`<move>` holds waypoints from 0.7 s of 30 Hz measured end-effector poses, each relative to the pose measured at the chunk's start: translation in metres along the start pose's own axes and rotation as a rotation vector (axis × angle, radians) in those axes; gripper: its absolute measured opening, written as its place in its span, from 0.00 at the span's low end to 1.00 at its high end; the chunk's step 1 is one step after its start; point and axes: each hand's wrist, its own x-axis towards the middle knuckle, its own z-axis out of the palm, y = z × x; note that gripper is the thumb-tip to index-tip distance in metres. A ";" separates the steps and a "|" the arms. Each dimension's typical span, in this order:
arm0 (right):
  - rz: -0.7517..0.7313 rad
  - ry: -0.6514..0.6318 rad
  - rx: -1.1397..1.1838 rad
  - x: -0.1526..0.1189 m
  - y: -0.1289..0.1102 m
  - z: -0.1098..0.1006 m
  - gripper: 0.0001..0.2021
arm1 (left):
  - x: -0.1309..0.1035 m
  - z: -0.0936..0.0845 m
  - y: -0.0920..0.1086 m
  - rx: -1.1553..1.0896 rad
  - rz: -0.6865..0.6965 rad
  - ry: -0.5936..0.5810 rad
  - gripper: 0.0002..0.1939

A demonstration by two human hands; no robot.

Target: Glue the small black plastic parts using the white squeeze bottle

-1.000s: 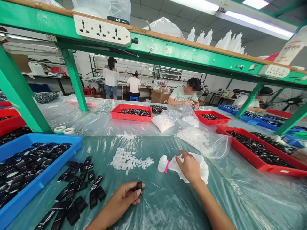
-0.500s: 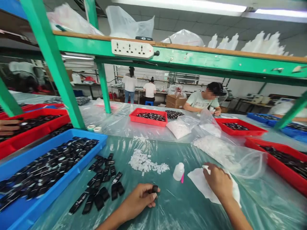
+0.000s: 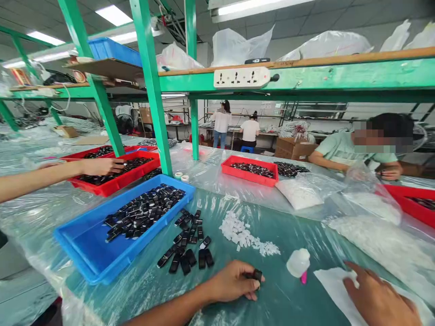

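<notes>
Head view: we see a small black piece (image 3: 258, 275) just above the bench (image 3: 288, 301), held up in our left hand (image 3: 233, 283). The thumb and fingertips pinch it, covering part of it, so we cannot tell how firmly it sits. With so little of it gripped, it could twist or slip out if the thumb rolls.

Beyond the knuckles lies a pile of white bits (image 3: 238, 232), its tail of finer ones close to our fingers; a careless sweep of the hand could scatter them. To the left, loose black pieces (image 3: 186, 258) lie near our forearm, which could drag them if it swings out. Past them rests a blue tray (image 3: 81, 240), partly filled with more of the same.

On the other side, a small white bottle (image 3: 299, 261) leans in our view, with a pink item (image 3: 304, 277) at its base. Our right hand (image 3: 380, 296) is over a white cloth (image 3: 331, 278), fingers bent and somewhat parted; we cannot tell whether they grip it. A sharp pull on the cloth could bring the hand against the bottle and topple it.

Farther left, a co-worker's hand (image 3: 102, 166) reaches over a red tray (image 3: 117, 184), well apart from ours.
</notes>
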 end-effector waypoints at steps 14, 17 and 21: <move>-0.185 -0.361 0.489 -0.022 -0.074 0.004 0.22 | 0.001 -0.001 0.003 0.072 0.039 -0.017 0.25; -0.149 -0.375 0.564 -0.023 -0.078 0.006 0.18 | 0.000 0.000 0.004 0.087 0.045 -0.027 0.25; -0.088 -0.366 0.688 -0.024 -0.086 0.002 0.16 | -0.003 0.001 0.008 0.216 0.105 -0.001 0.22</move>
